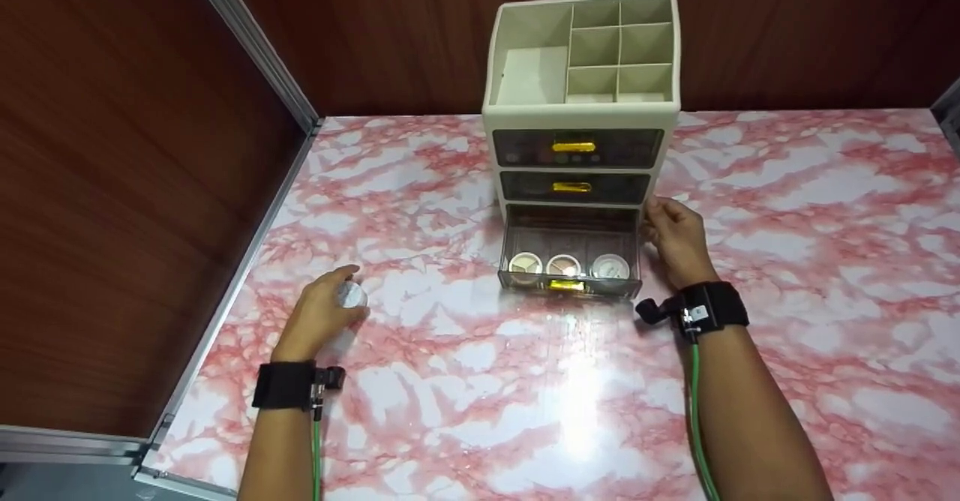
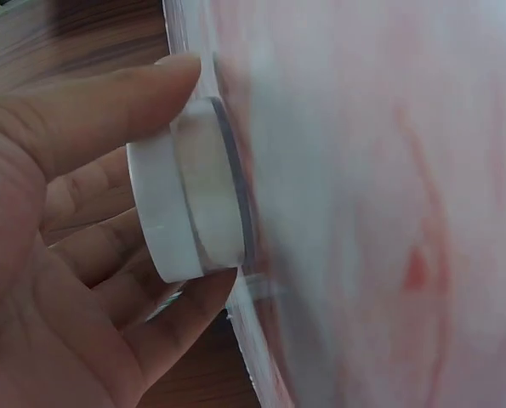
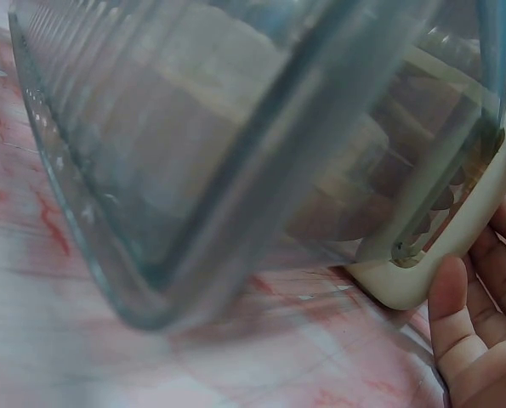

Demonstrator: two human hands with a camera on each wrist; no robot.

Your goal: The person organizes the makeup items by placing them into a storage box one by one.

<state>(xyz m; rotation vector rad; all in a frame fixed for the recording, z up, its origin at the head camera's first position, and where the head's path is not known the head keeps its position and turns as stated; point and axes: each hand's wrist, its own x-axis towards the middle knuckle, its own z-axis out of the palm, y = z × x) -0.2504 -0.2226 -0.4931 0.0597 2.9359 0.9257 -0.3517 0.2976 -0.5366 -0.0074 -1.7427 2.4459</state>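
Observation:
My left hand (image 1: 319, 312) grips a small round cosmetic jar (image 1: 350, 295) between thumb and fingers, low over the marbled table on the left. In the left wrist view, the jar (image 2: 189, 195) is tipped on its side, with a white band, a cream band and a dark rim. My right hand (image 1: 679, 235) holds the lower right front edge of a cream drawer organizer (image 1: 581, 117); its thumb lies on the frame's rim, the fingers along the side. The bottom drawer (image 1: 510, 242) is pulled out, with round cosmetic pots (image 1: 563, 268) along its front.
Two upper drawers (image 1: 574, 148) with gold handles are closed. The organizer's top has a large compartment and several small ones. A wooden panel (image 1: 97, 186) with a metal edge borders the table (image 1: 420, 381) on the left; another wall stands behind. Green cables (image 1: 697, 418) run along both forearms.

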